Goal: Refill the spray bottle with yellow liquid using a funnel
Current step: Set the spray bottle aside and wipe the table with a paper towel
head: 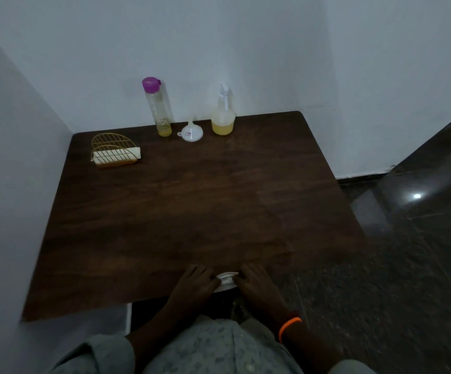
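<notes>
Both hands rest at the table's near edge, left hand [196,283] and right hand [256,283] pinching a small white object [227,279]. Spray bottle [223,112] stands upright at the far edge, straight ahead, slightly nearer the right hand; funnel [191,132] just left of it.

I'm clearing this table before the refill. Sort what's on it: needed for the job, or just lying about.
Needed:
- spray bottle, part full of yellow liquid
- tall bottle with purple cap, yellow liquid at the bottom
- white funnel, between them

Lying about:
- gold wire holder, far left corner
- small white item between the left hand and right hand; unclear what it is
</notes>
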